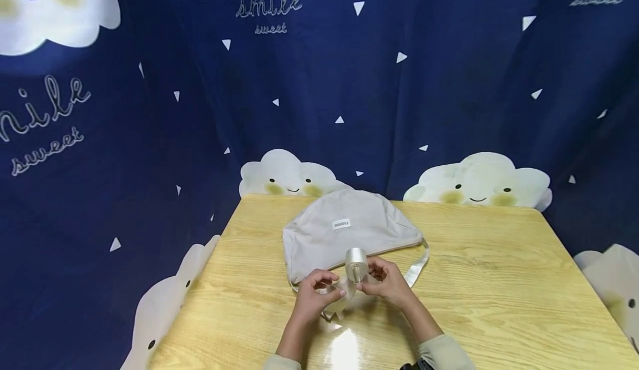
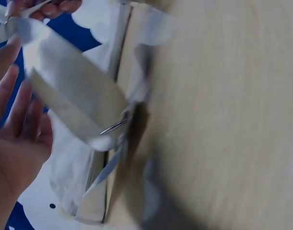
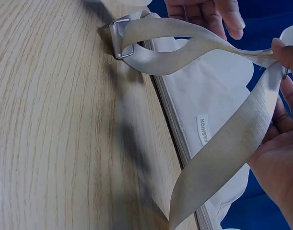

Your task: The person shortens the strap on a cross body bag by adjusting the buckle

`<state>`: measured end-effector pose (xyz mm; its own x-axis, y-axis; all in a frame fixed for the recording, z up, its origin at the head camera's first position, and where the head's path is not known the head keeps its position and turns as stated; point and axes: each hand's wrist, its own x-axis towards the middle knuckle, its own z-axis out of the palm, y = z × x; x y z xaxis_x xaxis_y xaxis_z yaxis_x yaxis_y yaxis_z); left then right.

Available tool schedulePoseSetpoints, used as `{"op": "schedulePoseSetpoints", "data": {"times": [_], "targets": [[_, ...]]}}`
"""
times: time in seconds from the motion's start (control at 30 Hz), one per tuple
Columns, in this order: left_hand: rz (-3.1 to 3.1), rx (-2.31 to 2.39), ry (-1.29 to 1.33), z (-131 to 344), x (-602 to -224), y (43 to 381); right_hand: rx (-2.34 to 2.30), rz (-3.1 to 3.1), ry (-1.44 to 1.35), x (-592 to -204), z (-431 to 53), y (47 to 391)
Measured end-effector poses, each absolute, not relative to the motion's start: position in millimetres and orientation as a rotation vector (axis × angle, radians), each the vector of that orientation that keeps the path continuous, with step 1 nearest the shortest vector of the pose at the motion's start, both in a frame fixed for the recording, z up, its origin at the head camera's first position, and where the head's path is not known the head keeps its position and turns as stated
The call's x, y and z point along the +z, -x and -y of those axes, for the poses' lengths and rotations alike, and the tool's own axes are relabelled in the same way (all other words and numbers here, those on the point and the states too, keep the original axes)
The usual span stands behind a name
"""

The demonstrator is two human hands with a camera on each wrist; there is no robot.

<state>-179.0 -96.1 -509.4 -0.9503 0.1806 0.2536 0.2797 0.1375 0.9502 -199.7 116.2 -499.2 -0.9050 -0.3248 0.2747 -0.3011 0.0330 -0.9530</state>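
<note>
A pale beige bag (image 1: pixel 349 231) lies on the table with a small "FASHION" label (image 3: pixel 202 129) on its side. My right hand (image 1: pixel 391 285) pinches its wide webbing strap (image 3: pixel 223 153) between thumb and fingers, at a metal buckle (image 3: pixel 285 72) mostly hidden by them. A loop of strap (image 1: pixel 356 263) stands up beside that hand. My left hand (image 1: pixel 314 298) is just left of it, thumb and fingers apart around the strap. In the left wrist view the left fingers (image 2: pixel 21 110) are loosely extended beside the strap. A rectangular metal ring (image 3: pixel 121 39) hangs in the strap's lower loop.
The light wooden table (image 1: pixel 499 281) extends to both sides of the bag. A dark blue curtain (image 1: pixel 319 81) with clouds and white triangles hangs behind and at the sides. More strap (image 1: pixel 416 267) trails off the bag's right end.
</note>
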Motion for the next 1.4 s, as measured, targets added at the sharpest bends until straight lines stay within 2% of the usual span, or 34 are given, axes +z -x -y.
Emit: {"op": "schedulePoseSetpoints", "data": {"times": [0.27,0.6,0.83,1.13,1.4], "targets": [[2.284,-1.957,0.357,87.8,-514.8,174.9,-2.103,-2.224,0.681,-501.4,-117.0,200.4],[2.355,-2.111,0.469,86.5,-515.8,178.4,-2.095,-2.249,0.656,-502.0,-117.4,199.8],[2.355,-2.052,0.498,98.9,-516.1,182.6,-2.055,-2.283,0.642,-502.2,-119.9,199.3],[2.317,-1.975,0.409,123.1,-515.6,181.5,-2.075,-2.321,0.566,-503.8,-129.5,196.2],[2.294,-1.969,0.404,124.2,-514.9,182.0,-2.097,-2.301,0.579,-505.1,-129.6,197.9]]}}
